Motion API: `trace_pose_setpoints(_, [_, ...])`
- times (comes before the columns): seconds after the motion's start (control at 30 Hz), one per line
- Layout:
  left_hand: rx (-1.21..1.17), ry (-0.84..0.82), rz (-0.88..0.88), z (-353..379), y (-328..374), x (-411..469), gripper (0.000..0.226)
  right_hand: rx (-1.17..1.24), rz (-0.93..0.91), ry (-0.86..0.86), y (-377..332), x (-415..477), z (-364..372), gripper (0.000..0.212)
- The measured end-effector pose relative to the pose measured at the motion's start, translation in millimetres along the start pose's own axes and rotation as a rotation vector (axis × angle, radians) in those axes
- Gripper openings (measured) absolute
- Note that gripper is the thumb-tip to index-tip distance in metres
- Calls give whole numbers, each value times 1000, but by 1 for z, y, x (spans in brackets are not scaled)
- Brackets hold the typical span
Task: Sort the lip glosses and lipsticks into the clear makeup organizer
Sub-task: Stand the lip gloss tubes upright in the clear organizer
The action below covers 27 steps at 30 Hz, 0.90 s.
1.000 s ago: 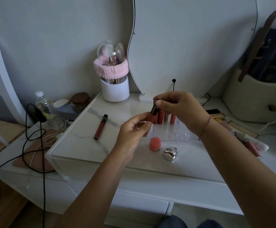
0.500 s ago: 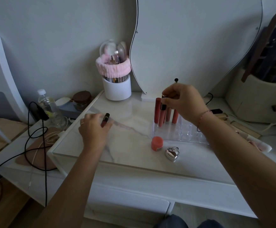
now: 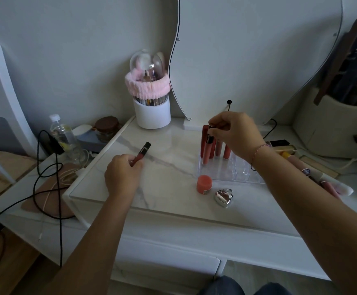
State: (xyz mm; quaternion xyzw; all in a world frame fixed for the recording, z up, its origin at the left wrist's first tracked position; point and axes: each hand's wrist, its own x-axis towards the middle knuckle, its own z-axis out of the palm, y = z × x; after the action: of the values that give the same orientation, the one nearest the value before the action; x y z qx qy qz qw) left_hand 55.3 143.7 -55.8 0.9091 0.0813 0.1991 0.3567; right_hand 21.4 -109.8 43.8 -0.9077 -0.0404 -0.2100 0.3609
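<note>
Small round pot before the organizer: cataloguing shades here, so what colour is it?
The pot is coral pink, seen best in the head view.

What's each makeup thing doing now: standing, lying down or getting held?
Red lip gloss tube with black cap: tilted, held by left hand.
Pink lip gloss tube with black cap: upright in clear plastic organizer, pinched by right hand.
Other pink tubes: upright in organizer.
Round coral pot: standing on marble table.
Silver heart-shaped case: lying on table.
</note>
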Motion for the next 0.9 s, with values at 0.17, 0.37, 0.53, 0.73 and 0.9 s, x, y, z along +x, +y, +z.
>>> trace_pose_setpoints(0.17, [-205,1,39,4,6,-6,18,-8,-10,-5,-1,-1,1,21])
trace_pose_setpoints(0.37, [-436,-60,30,10,25,-17,17,-28,-28,9,-4,2,0,21])
trace_pose_setpoints(0.53, [-624,-168,-30,15,36,-24,16,-42,-26,-3,-2,3,2,23])
trace_pose_setpoints(0.73, [-797,-313,-41,17,50,-30,10,-53,-29,2,-1,3,1,26])
trace_pose_setpoints(0.9, [-906,-406,-4,20,63,-36,14,-38,-24,-5,-2,1,-2,27])
